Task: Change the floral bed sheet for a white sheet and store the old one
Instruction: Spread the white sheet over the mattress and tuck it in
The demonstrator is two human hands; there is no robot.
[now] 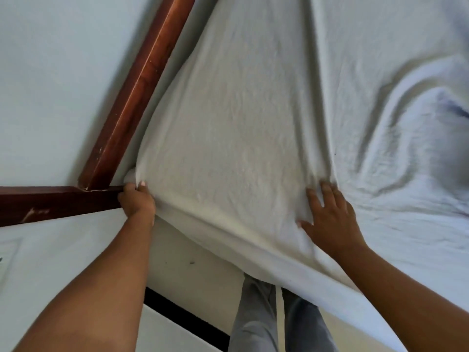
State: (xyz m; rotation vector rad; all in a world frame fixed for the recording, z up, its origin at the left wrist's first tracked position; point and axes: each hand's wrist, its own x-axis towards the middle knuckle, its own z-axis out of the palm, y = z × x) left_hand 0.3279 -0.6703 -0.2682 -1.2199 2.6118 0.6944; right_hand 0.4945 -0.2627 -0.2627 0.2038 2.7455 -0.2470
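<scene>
A white sheet (243,118) covers the mattress and hangs over its near edge, with creases and folds toward the right. At the mattress corner my left hand (137,201) grips the sheet, fingers curled round the cloth beside the wooden frame. My right hand (330,217) lies flat on top of the sheet with fingers spread, pressing it down near the mattress edge. The floral sheet is not in view.
A dark red-brown wooden bed frame (142,80) meets in a corner at the left, against pale walls (50,72). My legs in grey trousers (266,318) stand on the light floor close to the bed. A dark skirting strip (182,318) runs along the floor.
</scene>
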